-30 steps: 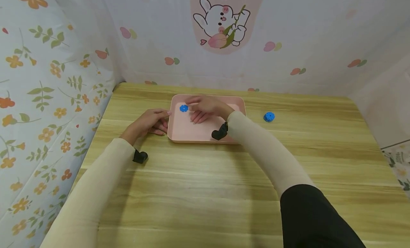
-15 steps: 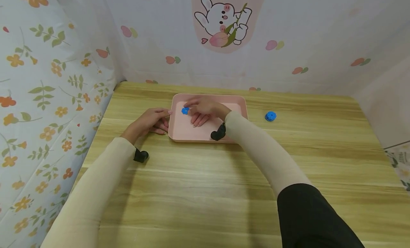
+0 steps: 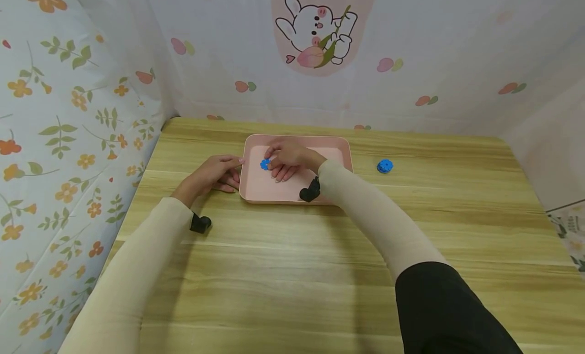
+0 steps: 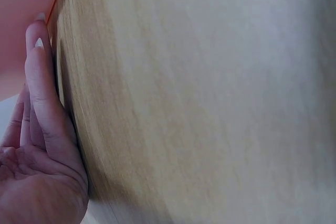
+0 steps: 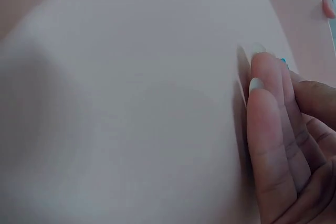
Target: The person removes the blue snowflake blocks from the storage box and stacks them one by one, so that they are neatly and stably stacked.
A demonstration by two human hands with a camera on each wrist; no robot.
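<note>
My right hand (image 3: pixel 292 158) is over the pink tray (image 3: pixel 260 194) in the head view. Thumb and index finger pinch a blue notched building disc (image 3: pixel 265 164) near the tray's left side, partly covered by the fingers. In the right wrist view, only a sliver of the blue disc (image 5: pixel 283 60) peeks out behind the fingers, whose lower ones lie along the tray floor. My left hand (image 3: pixel 212 173) rests on the table at the tray's left edge, a fingertip touching the rim. Straight fingers (image 4: pixel 39 77) lie beside the tray in the left wrist view.
To the right of the tray, a small stack of blue notched discs (image 3: pixel 385 166) sits on the wooden table (image 3: pixel 274 272). A patterned cloth (image 3: pixel 205 49) hangs behind the table, and a flowered one (image 3: pixel 73 191) along its left side.
The right fingers have closed on the blue disc, which has shifted slightly toward the person and a little right within the tray. The left hand stays at the tray's edge.
</note>
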